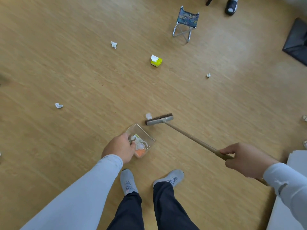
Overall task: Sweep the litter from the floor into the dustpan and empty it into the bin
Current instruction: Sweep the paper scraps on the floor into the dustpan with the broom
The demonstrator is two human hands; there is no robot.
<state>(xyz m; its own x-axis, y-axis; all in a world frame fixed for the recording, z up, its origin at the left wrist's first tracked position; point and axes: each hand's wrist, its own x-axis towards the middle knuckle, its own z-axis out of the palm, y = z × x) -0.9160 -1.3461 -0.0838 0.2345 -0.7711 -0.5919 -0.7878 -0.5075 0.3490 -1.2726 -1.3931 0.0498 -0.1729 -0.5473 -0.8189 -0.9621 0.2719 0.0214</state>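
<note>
the right hand [245,161] has its fingers curled round the broom's wooden handle [191,138]; the handle's long axis runs from that hand up-left to the brush head [160,119], which lies crosswise on the wood floor [66,63] with a crumpled tissue [148,115] touching its left end; the left hand [120,149] grips a clear dustpan [141,141] — litter inside — its open mouth pointing up-right toward the brush head.

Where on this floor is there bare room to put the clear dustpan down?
Bare floor lies left of the dustpan, below the crumpled tissue, and right of the broom handle. It is crowded between dustpan and broom head, where a paper scrap sits.
</note>
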